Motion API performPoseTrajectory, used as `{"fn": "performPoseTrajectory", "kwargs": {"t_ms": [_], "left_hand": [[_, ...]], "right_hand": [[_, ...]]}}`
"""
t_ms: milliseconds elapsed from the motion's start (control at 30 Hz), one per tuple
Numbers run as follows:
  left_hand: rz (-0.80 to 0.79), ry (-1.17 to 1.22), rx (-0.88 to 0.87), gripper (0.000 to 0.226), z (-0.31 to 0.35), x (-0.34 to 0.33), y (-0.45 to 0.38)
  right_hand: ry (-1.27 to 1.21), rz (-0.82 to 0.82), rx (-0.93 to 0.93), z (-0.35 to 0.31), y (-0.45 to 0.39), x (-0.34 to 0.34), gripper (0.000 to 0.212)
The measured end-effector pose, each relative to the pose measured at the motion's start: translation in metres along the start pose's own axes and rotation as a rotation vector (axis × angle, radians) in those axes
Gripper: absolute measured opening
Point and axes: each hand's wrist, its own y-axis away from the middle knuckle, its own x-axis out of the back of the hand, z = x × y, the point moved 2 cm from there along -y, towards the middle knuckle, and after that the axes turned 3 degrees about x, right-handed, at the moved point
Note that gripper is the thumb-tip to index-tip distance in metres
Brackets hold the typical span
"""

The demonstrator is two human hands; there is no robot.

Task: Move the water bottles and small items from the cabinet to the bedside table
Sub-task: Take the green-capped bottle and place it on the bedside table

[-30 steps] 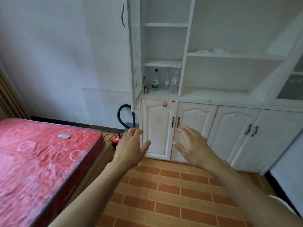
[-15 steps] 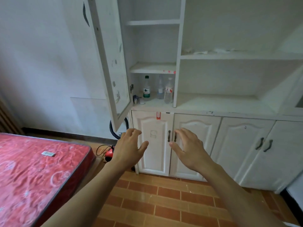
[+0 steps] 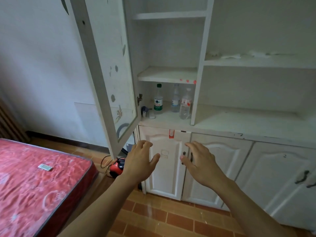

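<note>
White cabinet, red mattress, terracotta floor.

The cabinet is white throughout, with three small red dots on one shelf edge and a red-and-white sticker above a lower door; its door handles are dark. The open glass door carries a faded plant motif in orange and green. One bottle has a green cap and a green-and-white label; a second bottle is clear with a pale blue label, a third clear with a red-and-white label. The mattress is red with pale circle and star patterns and a dark edge. The floor is orange-brown brick-pattern tile with light joints. A red device with black cables sits low by the wall, which is white.
</note>
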Motion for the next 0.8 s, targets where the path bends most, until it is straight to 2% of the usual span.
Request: {"fn": "performPoseTrajectory", "kwargs": {"t_ms": [433, 800], "left_hand": [[0.013, 0.066, 0.025, 0.055, -0.054, -0.045, -0.182], [-0.005, 0.006, 0.073, 0.056, -0.063, -0.094, -0.285]], "right_hand": [[0.096, -0.008, 0.028, 0.005, -0.188, -0.011, 0.055], [0.020, -0.097, 0.038, 0.061, -0.297, -0.054, 0.059]]}}
